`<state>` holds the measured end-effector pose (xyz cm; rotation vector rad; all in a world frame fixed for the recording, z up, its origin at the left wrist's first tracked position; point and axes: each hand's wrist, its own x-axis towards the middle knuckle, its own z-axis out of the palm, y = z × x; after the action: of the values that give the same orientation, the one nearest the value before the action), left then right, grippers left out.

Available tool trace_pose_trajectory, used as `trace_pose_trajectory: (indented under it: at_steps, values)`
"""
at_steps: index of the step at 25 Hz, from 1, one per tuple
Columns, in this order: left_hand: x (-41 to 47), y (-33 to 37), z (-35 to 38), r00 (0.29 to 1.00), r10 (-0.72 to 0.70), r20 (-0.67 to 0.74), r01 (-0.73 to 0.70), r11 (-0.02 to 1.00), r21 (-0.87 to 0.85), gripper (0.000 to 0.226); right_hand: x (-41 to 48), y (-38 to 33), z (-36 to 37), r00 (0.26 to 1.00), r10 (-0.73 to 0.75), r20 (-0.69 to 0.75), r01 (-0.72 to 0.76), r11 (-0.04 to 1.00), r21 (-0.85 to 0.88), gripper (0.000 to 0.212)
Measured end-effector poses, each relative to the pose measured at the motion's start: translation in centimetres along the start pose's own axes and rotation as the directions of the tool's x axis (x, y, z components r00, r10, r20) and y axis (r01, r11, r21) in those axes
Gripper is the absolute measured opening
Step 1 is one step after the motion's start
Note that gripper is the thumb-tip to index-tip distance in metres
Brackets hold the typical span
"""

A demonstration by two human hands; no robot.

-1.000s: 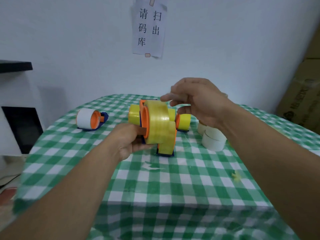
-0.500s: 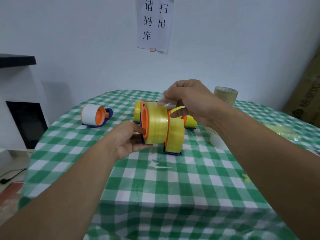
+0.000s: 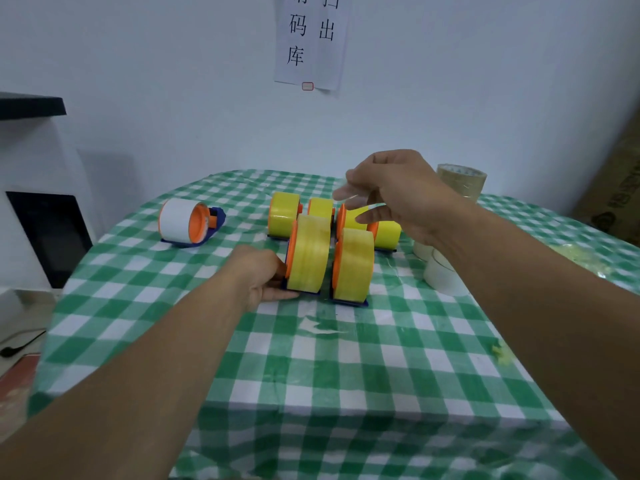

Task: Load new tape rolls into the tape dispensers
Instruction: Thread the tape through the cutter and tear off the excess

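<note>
Dispenser status: my left hand grips the blue-and-orange plastic dispenser with its yellow tape roll, standing on the green checked tablecloth, axle running left-right. My right hand hovers just above-behind, fingers curled, apparently pinching the clear tape end.

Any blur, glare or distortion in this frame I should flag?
Head view: the right hand is motion-smeared at its fingertips, so any tape pinch is unreadable. The left hand and the dispenser it grips are sharp. The light is soft and even, with no harsh glare. There is wide-angle stretch toward the frame corners.
</note>
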<state>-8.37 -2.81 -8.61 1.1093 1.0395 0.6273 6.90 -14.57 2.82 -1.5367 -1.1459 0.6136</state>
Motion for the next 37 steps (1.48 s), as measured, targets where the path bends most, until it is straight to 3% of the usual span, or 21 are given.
trace_pose_trajectory:
  at_steps: [4,11,21,29,37]
  values:
    - [0.6,-0.5,0.5,0.999,0.008,-0.032,-0.008,1.000,0.005,0.035,0.0,0.1,-0.5,1.000,-0.019,-0.021,0.020,0.999,0.027,0.015]
    - [0.8,-0.6,1.1,0.999,0.013,-0.051,-0.011,0.999,0.052,0.027,0.0,1.0,-1.1,0.999,-0.028,-0.037,0.029,0.999,0.040,0.017]
    - [1.0,-0.7,1.6,0.997,0.031,-0.070,-0.027,0.997,0.067,0.041,0.1,1.6,-1.0,0.999,-0.020,-0.032,0.022,0.998,0.065,0.013]
    - [-0.6,0.1,2.1,0.998,0.030,-0.052,-0.023,0.991,0.135,0.016,-0.1,1.4,-0.9,0.999,-0.021,-0.028,0.024,0.997,0.078,0.012]
    - [-0.8,0.1,2.0,0.997,0.017,-0.082,-0.003,0.985,0.171,0.022,-0.5,1.5,-1.0,1.000,-0.011,-0.027,0.013,0.997,0.070,0.014]
